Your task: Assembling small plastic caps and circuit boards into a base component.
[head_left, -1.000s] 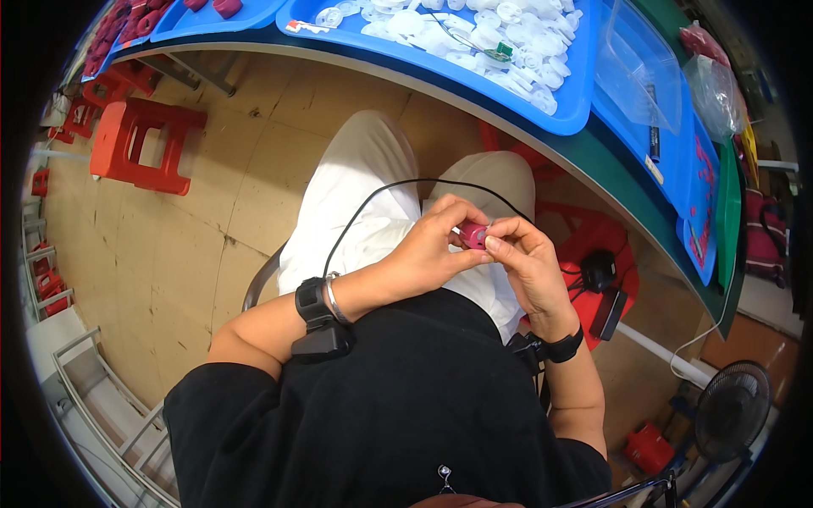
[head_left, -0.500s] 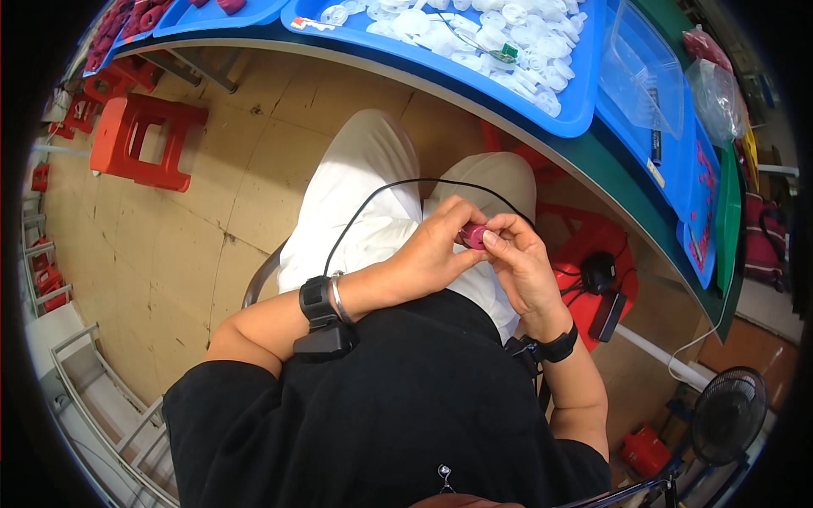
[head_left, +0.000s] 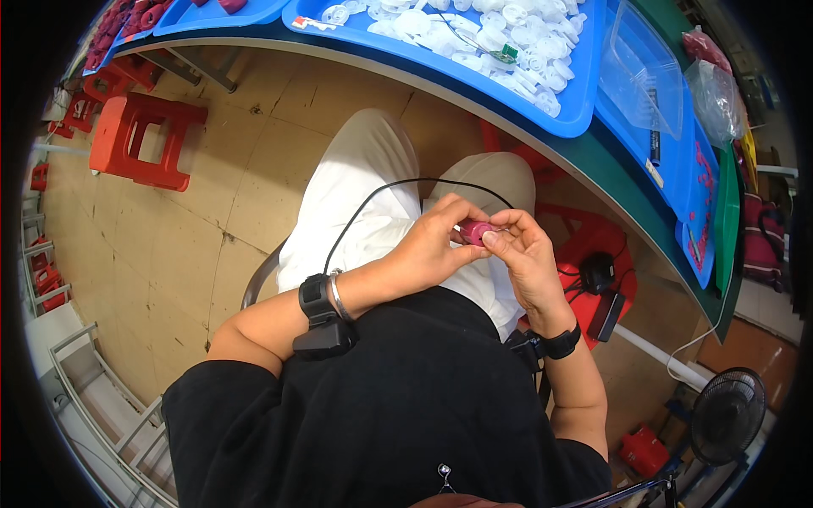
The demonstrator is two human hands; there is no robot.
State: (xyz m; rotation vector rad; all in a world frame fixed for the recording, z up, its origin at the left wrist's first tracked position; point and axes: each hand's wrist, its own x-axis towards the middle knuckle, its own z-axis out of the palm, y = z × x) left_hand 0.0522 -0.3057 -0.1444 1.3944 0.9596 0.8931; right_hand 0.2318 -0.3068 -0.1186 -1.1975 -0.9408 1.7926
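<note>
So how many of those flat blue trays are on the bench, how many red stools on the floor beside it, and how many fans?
Blue trays: 4, namely the one of white parts, the one under a clear tub, one at far right and one at top left.
Red stools: 2, one near and one farther.
Fans: 1.
Total: 7

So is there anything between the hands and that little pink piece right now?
Nothing visible. The left hand and the right hand both pinch the small pink piece directly with their fingertips, above the lap. The black cable curves past behind the left hand but does not come between fingers and piece.
</note>
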